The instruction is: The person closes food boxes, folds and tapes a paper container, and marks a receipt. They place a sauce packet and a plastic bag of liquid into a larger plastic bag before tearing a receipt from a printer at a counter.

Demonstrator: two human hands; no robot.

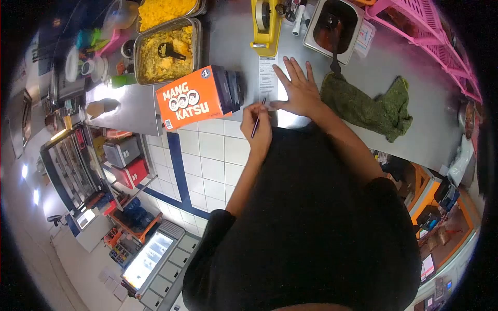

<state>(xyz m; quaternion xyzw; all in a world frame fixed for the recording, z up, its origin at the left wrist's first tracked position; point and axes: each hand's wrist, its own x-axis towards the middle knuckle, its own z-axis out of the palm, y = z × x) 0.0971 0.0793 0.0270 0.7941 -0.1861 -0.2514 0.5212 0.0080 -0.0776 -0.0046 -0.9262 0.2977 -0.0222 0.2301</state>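
Note:
My left hand is closed around a dark, thin pen, its tip against the lower end of a printed receipt. The receipt lies on the steel counter. My right hand lies flat with fingers spread at the receipt's right side, thumb toward the pen. Left of the pen hand stands an orange box lettered "MANG KATSU", with dark items beside it. A yellow tape dispenser sits just past the receipt's top. A crumpled green cloth is by my right forearm.
Metal trays of yellow food stand at the back left, one with a black scoop. A steel container with a ladle is at the back right. Pink baskets line the right edge. White floor tiles show below.

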